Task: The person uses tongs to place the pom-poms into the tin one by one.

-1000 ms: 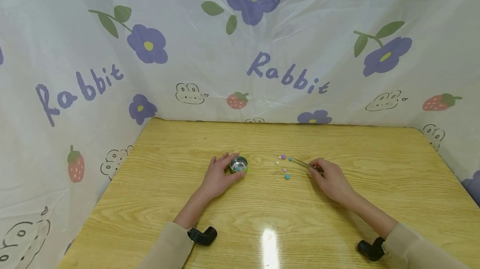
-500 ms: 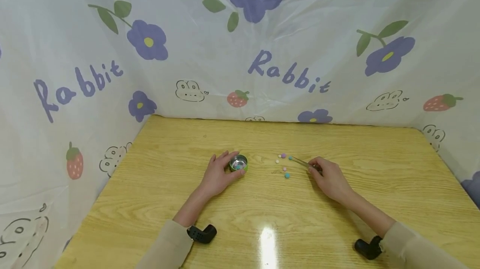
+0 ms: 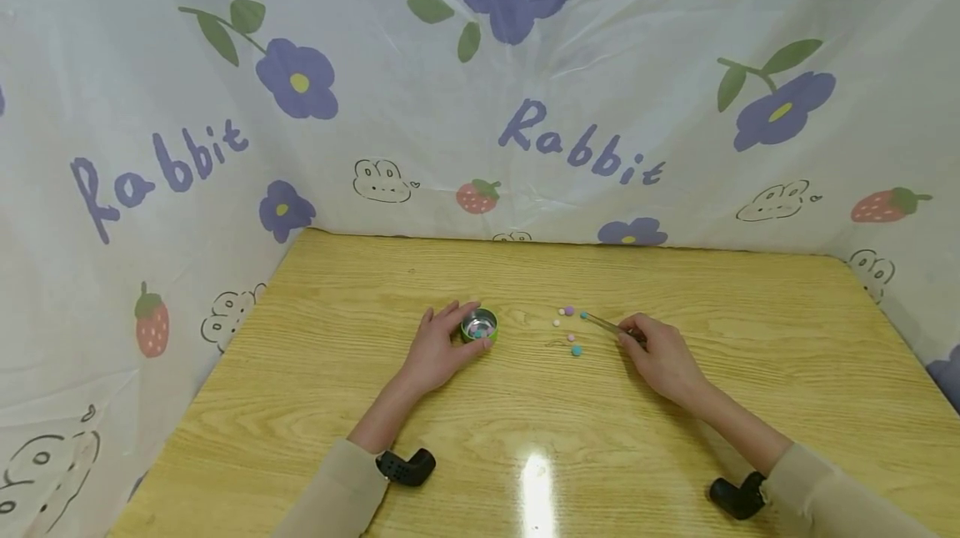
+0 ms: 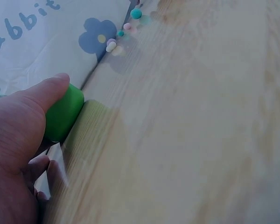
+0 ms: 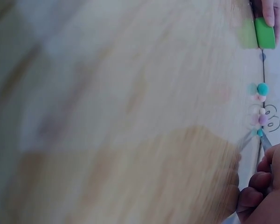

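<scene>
My left hand grips a small round tin between thumb and fingers. Its outside is green in the left wrist view, and its silvery inside holds several little coloured balls. Over to the right, my right hand pinches a pair of metal tweezers that point left. Their tips meet a small blue ball; whether they squeeze it is too small to tell. Close by on the table lie a purple ball, two white balls, a pink ball and a larger blue ball.
Both forearms rest over a wood-grain table, each with a black wrist device. A thin line, a strand or mark, shows beside the pink ball. A printed curtain with flowers and rabbits hangs behind the table and on its left.
The head view has shifted slightly. Both hands, the tin and the tweezers stay in place, with the tweezer tips still at the small blue ball.
</scene>
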Action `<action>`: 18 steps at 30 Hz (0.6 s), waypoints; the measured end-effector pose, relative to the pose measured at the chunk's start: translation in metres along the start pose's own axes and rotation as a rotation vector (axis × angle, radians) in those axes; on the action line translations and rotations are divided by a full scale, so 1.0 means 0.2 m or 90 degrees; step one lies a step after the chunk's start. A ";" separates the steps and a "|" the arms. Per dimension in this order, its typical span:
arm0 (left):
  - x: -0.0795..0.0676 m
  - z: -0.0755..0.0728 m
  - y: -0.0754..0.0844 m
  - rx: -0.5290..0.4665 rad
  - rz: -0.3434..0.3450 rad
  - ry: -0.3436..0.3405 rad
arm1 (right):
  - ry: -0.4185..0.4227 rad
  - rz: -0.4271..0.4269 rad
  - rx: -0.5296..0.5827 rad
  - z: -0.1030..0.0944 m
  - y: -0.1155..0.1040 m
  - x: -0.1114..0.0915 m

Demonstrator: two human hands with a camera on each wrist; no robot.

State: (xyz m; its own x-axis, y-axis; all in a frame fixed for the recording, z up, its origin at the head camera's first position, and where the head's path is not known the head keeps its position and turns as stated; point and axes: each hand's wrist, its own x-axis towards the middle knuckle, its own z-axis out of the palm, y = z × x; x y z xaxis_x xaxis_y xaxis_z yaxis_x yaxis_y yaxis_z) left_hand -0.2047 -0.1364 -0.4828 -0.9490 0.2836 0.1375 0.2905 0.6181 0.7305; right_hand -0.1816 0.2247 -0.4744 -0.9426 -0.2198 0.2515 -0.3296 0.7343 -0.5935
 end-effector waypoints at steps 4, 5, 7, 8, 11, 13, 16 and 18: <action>0.00 0.00 0.00 0.001 0.000 0.000 | 0.004 0.000 0.005 0.00 0.00 0.00; 0.00 0.00 0.00 0.001 -0.001 0.000 | 0.006 -0.001 0.007 0.00 0.00 0.00; 0.00 0.00 0.00 0.002 0.003 0.003 | 0.010 -0.001 0.009 0.00 0.00 -0.01; 0.00 0.00 0.00 0.002 0.005 0.004 | 0.012 -0.002 0.009 0.00 0.00 -0.01; 0.00 0.00 0.01 0.002 0.008 0.004 | 0.016 -0.001 0.011 0.00 0.00 -0.01; 0.00 0.00 0.01 0.002 0.009 0.004 | 0.020 -0.001 0.013 0.00 0.00 -0.01; 0.00 0.00 0.00 0.002 0.009 0.005 | 0.023 -0.002 0.020 0.00 0.01 -0.01; 0.00 0.00 0.00 0.004 0.007 0.006 | 0.024 -0.003 0.021 0.00 0.01 -0.01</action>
State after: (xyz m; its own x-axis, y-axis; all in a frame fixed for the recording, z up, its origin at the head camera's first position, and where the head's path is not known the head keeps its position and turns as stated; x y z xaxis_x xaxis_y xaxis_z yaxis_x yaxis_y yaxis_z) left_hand -0.2055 -0.1359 -0.4835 -0.9468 0.2836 0.1522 0.3021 0.6198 0.7243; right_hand -0.1803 0.2264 -0.4750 -0.9383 -0.1990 0.2828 -0.3368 0.7112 -0.6171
